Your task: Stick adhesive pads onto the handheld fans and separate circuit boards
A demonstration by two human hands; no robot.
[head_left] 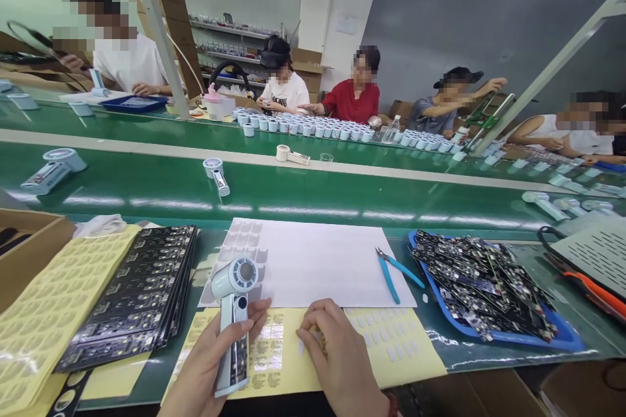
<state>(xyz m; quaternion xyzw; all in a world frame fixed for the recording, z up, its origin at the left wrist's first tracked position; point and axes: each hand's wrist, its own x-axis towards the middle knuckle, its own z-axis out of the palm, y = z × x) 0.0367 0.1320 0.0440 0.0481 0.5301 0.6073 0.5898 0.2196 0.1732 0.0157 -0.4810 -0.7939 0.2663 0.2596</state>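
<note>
2 bare hands work over a bench, and the left hand holds a light blue handheld fan at the left of the white sheet, its round head uppermost and tilted. The left fingers are wrapped around the handle, with the thumb across its front. The right hand is over a yellow sheet, thumb and forefinger tips close together at a small pale label; I cannot tell whether they grip it. More pale labels lie in rows just right of this hand. Beyond the hands lies a white sheet with grey stickers along its left side, and a pair of cutters with 2 teal handles rests at its right, 1 handle reaching past the edge. Farther right, a blue tray is heaped with circuit boards. Left of the fan, a stack of black panels sits beside yellow sticker sheets. Across the green belt, 5 people are behind rows of light blue pieces.
</note>
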